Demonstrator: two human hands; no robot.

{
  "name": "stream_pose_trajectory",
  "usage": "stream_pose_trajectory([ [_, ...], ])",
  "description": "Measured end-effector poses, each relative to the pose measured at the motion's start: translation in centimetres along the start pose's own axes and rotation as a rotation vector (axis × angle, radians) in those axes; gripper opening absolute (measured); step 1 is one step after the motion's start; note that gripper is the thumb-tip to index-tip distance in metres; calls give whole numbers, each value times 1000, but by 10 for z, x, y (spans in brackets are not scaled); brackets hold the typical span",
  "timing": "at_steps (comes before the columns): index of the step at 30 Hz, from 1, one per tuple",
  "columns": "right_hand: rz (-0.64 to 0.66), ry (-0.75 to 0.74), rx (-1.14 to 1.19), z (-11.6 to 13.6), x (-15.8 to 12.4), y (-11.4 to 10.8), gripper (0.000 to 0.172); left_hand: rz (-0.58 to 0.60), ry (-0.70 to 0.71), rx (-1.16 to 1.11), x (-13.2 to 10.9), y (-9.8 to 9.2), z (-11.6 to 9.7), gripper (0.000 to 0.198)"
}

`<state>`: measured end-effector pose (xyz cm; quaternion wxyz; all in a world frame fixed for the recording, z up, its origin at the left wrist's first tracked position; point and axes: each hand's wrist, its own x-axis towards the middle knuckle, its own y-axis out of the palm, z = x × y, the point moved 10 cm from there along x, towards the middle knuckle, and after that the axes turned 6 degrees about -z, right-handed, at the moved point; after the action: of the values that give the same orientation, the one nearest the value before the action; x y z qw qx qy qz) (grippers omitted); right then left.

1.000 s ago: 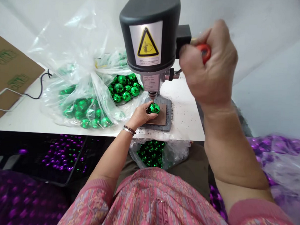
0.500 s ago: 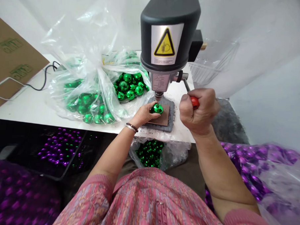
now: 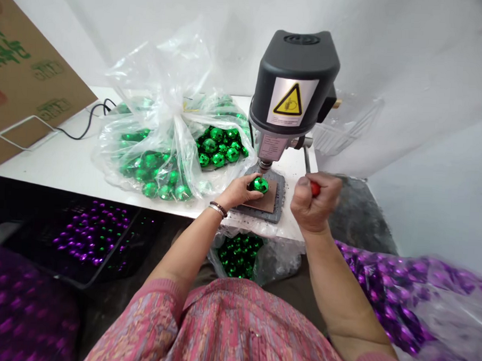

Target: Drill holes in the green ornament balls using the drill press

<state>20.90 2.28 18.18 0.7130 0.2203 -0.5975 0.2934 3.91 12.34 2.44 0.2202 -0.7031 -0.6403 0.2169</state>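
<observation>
A shiny green faceted ball (image 3: 260,185) is held by my left hand (image 3: 240,193), thumb and fingers closed around its left side. The ball rests on a brown board (image 3: 266,202) lying on the grey base (image 3: 278,211) of a small drill press (image 3: 296,82). The press's chuck (image 3: 264,164) is right above the ball; whether the bit enters it I cannot tell. My right hand (image 3: 316,202) is wrapped around the red knob (image 3: 314,188) of the press's feed lever (image 3: 307,161), to the right of the base.
A clear plastic bag (image 3: 175,124) of green balls stands on the white table (image 3: 78,163) left of the press. Another bag of green balls (image 3: 240,255) hangs below the table edge. Purple balls in plastic (image 3: 399,299) lie at right. A cardboard box (image 3: 42,70) stands at far left.
The lever's knob and my right hand have swung lower relative to the press. My left hand still holds the ball on the board. The whole view has shifted.
</observation>
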Motion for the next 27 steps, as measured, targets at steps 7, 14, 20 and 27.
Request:
stream_pose_trajectory([
  [7,166,460,30,-48,83,39,27,-7,43,-10,-13,-4,-8,68],
  [14,222,571,15,-61,89,51,27,84,142,-160,-37,-36,6,64],
  [20,142,499,71,-55,89,44,28,-521,-219,72,19,-122,64,51],
  [27,120,458,125,-47,90,40,35,-416,-262,399,51,-111,77,57],
])
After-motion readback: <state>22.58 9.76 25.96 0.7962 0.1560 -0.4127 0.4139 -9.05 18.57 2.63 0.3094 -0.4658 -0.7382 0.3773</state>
